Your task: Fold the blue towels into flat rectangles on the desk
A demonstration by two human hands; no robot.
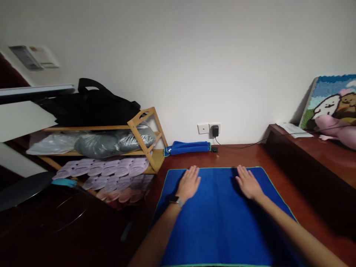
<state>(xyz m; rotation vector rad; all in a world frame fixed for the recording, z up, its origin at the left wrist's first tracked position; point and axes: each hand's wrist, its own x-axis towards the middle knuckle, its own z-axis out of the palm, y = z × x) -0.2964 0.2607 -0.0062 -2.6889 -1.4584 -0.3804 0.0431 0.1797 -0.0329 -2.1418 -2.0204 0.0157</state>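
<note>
Blue cloth spread on the brown table, a faint crease down its middle. The left hand and right hand, palms down, fingers extended, grasping nothing, lie well apart near its far edge; firm contact cannot be confirmed. Smoothing probably favours even, flat-palmed pressure outward.

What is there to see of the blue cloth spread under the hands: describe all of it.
The blue cloth is rectangular, with thin green edging, and looks like soft, microfibre-type fabric. It lies spread out, nearly flat, on the reddish-brown tabletop. A faint darker line, perhaps a fold crease, runs down its middle. The left hand and right hand lie palm down near its far edge, apparently touching it. The forearms hide parts of its sides.
</note>
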